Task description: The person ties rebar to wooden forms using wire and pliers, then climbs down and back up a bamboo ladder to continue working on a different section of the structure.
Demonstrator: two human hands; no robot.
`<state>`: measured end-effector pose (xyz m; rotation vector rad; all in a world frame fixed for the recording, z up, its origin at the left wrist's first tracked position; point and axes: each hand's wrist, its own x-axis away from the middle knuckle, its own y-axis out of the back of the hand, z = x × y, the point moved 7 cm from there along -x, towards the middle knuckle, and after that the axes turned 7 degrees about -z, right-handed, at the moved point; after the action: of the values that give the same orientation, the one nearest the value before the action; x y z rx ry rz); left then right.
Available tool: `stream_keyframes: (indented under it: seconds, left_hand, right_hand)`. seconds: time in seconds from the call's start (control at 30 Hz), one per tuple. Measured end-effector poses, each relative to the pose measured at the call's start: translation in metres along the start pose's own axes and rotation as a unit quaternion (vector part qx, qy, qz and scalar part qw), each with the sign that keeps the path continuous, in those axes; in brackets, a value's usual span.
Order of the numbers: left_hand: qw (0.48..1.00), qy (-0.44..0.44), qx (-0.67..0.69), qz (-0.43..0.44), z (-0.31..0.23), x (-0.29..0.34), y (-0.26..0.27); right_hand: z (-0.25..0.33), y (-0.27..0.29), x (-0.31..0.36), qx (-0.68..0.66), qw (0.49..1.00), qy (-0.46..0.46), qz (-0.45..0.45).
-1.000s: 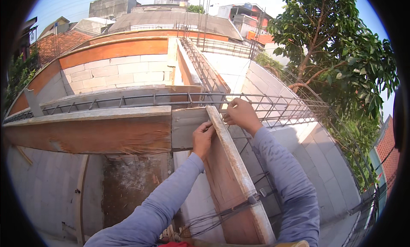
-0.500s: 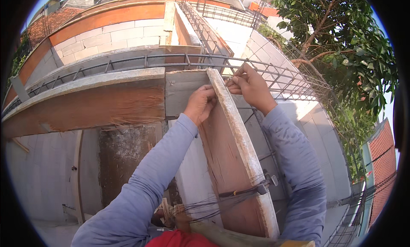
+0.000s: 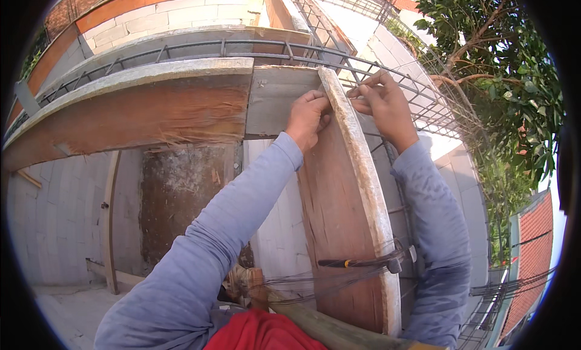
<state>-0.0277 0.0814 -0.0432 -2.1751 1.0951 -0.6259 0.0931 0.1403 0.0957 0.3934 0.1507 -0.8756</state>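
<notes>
A long wooden form is seen running across the upper part of the view, and a cage of steel reinforcing bars is carried inside it, so that the bars show above its rim. A second cage of bars is laid out to the right, behind an upright wooden board whose pale edge curves down the middle of the view. The left hand is closed over the top of this board, the fingers being curled onto its reddish face just beside the pale edge. The right hand is held just beyond the board's top, on its far side, with the fingertips pinched narrowly together over the bars; what is pinched is too small to be made out. A bundle of thin wire is draped across the lower part of the board, and a dark tool with a yellow mark is laid on it there. A block wall is seen below on the left, and a leafy tree on the right.
</notes>
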Motion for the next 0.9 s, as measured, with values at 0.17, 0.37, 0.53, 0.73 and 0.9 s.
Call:
stream_keyframes:
  seconds: [0.17,0.37,0.53,0.73,0.9]
  left_hand:
    - [0.994,-0.072,0.071,0.035,0.010,0.014,-0.003]
    - [0.964,-0.261,-0.053,-0.012,0.001,0.021,0.003]
    - [0.938,-0.291,-0.172,-0.071,-0.009,0.025,0.003]
    - [0.936,-0.312,-0.157,-0.050,-0.014,0.031,-0.005]
    - [0.951,-0.288,-0.093,-0.057,0.007,0.030,-0.005]
  right_hand:
    - [-0.006,0.004,-0.004,0.017,1.000,0.022,0.006]
    - [-0.008,0.002,-0.005,0.065,0.997,0.047,0.000]
    - [-0.006,-0.001,-0.004,0.058,0.994,0.088,-0.002]
    - [-0.004,0.001,0.000,0.168,0.981,0.091,-0.039]
    - [-0.011,0.015,0.005,0.215,0.975,0.049,0.002]
